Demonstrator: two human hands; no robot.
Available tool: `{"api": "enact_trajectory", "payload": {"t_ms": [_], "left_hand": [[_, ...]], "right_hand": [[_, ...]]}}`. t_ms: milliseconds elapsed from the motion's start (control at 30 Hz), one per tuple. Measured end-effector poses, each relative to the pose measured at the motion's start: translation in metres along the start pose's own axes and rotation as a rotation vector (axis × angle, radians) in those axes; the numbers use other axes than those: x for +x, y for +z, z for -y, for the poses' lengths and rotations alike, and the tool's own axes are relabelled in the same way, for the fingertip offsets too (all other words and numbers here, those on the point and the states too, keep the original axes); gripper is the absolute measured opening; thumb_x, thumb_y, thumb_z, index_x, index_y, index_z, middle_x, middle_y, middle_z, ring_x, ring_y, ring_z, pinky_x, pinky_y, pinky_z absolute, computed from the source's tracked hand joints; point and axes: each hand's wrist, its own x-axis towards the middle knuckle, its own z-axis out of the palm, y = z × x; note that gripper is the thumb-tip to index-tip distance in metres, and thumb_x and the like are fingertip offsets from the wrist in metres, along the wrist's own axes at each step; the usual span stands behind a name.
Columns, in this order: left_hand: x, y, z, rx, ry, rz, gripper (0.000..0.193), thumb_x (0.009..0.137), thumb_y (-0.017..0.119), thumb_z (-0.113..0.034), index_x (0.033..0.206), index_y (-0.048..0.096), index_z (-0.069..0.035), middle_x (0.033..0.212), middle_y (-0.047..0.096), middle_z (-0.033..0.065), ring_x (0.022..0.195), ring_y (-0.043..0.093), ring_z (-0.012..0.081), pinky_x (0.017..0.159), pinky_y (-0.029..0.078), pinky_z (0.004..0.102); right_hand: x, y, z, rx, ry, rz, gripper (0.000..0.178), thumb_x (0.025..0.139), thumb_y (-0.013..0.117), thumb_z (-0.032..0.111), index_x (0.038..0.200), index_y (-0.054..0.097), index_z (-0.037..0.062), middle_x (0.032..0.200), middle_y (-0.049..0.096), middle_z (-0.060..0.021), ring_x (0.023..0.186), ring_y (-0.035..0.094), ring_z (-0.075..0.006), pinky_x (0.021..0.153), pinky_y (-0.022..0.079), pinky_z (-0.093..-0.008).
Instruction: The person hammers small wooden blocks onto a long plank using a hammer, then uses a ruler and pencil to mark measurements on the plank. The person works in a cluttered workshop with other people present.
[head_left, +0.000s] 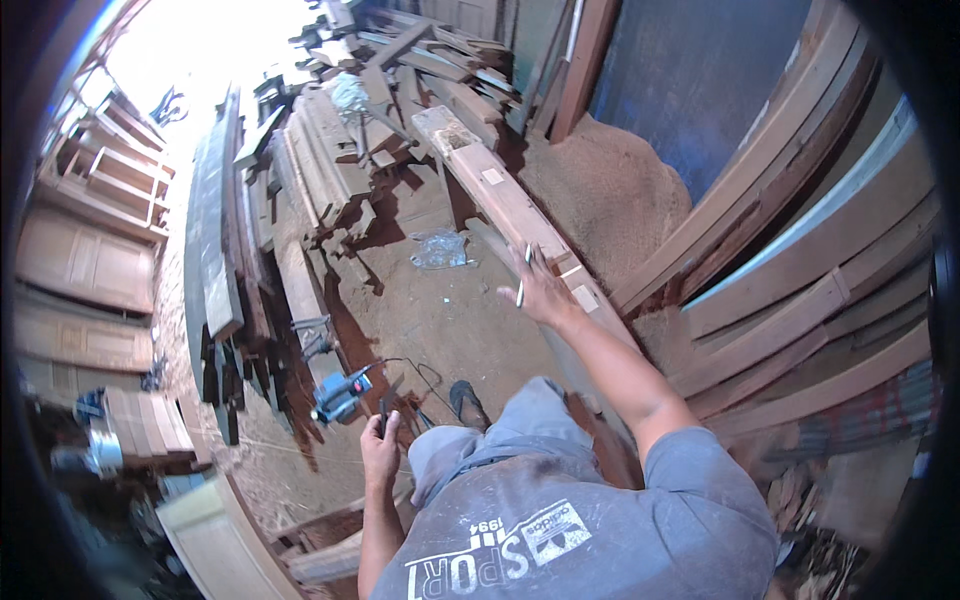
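Note:
My right hand (548, 298) is over a long wooden beam (490, 177), its fingers closed round a slim pale stick that looks like a pencil (519, 293). Whether the palm rests on the wood is hard to tell. Pale rectangular patches show along the beam's top. Lower and to the left, my left hand (380, 450) is closed around a thin dark object (383, 416), its kind too small to make out. Just beyond that hand sits a blue power tool (341, 394) with a dark cord.
Stacked boards (215, 260) run along the left, with a heap of offcuts (410, 75) at the back. Sawdust (610, 180) is piled beside the beam. Long planks (790, 290) lean on the right. A clear plastic bag (440, 249) lies on the floor; panelled doors (85, 260) stand far left.

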Motion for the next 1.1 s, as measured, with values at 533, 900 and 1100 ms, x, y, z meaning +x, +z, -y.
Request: {"api": "enact_trajectory", "payload": {"t_ms": [533,900,1100], "left_hand": [[0.352,0.092,-0.298,-0.182,0.565,-0.038,0.022,0.113,0.055,-0.027,0.118,0.062,-0.008,0.079,0.056,-0.0034,0.061,0.049,0.0027,0.049,0.037,0.0196],[0.532,0.377,-0.373,0.404,0.325,1.020,0.029,0.108,0.066,-0.025,0.113,0.076,0.001,0.086,0.069,-0.0032,0.077,0.057,0.0047,0.070,0.047,0.0235],[0.557,0.494,-0.303,0.769,0.536,1.470,0.026,0.097,0.080,-0.024,0.107,0.080,0.000,0.085,0.075,0.0085,0.079,0.065,0.0101,0.071,0.052,0.0289]], "right_hand": [[0.086,0.054,0.012,0.224,0.220,-0.205,0.052,0.097,0.074,0.030,0.142,0.060,0.0079,0.143,0.060,-0.0291,0.133,0.058,-0.0466,0.108,0.051,-0.0527],[0.006,-0.043,-0.014,0.346,1.174,-1.190,0.025,0.113,0.049,0.015,0.120,0.065,-0.0035,0.105,0.072,-0.0130,0.092,0.070,-0.0186,0.086,0.057,-0.0321],[0.044,-0.023,0.036,0.364,1.587,-1.264,0.030,0.114,0.049,0.021,0.118,0.068,-0.0022,0.103,0.073,-0.0151,0.096,0.071,-0.0196,0.086,0.055,-0.0320]]}}
